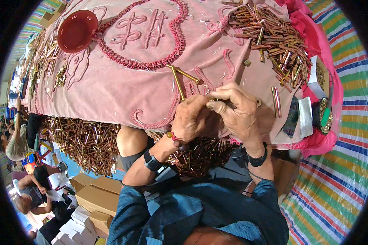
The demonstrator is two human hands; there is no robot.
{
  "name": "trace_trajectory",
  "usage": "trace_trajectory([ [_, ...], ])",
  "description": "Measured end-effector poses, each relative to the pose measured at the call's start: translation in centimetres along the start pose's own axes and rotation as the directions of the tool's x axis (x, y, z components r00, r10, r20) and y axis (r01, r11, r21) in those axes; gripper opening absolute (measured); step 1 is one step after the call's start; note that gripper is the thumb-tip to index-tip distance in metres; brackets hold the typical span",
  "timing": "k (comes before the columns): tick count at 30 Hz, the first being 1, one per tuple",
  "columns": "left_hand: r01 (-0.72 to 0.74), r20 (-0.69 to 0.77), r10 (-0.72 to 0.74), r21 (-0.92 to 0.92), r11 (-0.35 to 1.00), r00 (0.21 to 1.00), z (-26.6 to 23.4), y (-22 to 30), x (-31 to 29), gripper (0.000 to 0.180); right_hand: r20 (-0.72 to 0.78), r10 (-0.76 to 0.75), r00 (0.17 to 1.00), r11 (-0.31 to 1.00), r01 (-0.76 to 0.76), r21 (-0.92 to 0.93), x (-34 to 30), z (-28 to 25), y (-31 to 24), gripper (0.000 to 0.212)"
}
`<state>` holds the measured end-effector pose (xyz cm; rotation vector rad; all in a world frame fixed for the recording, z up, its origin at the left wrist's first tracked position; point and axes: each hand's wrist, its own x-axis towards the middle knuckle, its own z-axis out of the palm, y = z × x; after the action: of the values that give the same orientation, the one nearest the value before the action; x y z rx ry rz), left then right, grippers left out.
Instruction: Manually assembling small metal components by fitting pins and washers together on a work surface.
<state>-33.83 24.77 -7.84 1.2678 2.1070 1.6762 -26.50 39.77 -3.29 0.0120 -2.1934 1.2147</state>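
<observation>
My left hand (190,117) and my right hand (238,109) meet over the near side of a pink cloth-covered table (102,96). The right thumb and forefinger pinch a small gold-coloured metal piece (214,99). My left fingers are closed beside it, and whatever they hold is hidden. Just beyond my left hand, a gold tube (176,81) and another gold tube (189,76) form a V on the cloth. Two copper-coloured tubes (276,102) lie to the right of my right hand. Close to that hand is a small brass-coloured bit (258,102).
A large heap of copper-coloured tubes (270,38) covers the far right. A red bowl (75,32) stands far left, near more tubes (49,57). Many tubes (81,141) fill the space below the table edge. Containers of small parts (325,116) sit at right; cardboard boxes (96,196) and another person (32,185) are lower left.
</observation>
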Motion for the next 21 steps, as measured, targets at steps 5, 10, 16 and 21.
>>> trace_trajectory([
  [5, -0.041, -0.004, 0.041, 0.041, 0.998, 0.999, -0.5, 0.3, 0.1, 0.029, 0.051, 0.322, 0.946, 0.937, -0.326, 0.126, -0.7, 0.1, -1.2, 0.027],
  [10, 0.018, 0.049, -0.020, 0.039, 0.999, 0.999, -0.3, 0.4, 0.1, 0.031, 0.018, 0.104, 0.994, 0.995, -0.104, 0.007, -0.3, -0.4, -0.7, 0.028],
  [16, 0.113, 0.023, -0.114, 0.025, 0.993, 0.993, -0.5, 0.2, -0.3, 0.027, -0.020, 0.165, 0.986, 0.985, -0.163, 0.054, -0.2, 0.4, -1.1, 0.024],
  [21, 0.046, 0.049, -0.049, 0.074, 0.996, 0.998, -0.2, 0.0, 0.0, 0.023, 0.066, 0.214, 0.975, 0.977, -0.213, -0.030, -1.1, -0.6, -0.5, 0.037],
])
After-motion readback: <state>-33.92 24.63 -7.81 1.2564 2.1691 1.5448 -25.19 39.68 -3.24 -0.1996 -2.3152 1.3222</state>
